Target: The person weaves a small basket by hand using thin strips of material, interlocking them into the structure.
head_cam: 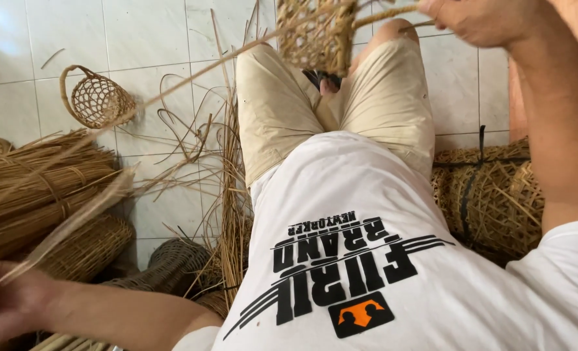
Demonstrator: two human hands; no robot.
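Above knees: right hand pinches thin cane strand beside open-weave basket; left hand grips long blurred strand.

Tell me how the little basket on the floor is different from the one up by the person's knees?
The floor basket lies tipped on its side on the white tiles, untouched; the knee basket is held up above the person's lap, beside the right hand. The floor basket shows a looped handle; the knee basket is cut off by the picture's top edge, so no handle shows. A long strip runs from the knee basket toward the left hand. Both are openwork woven cane.
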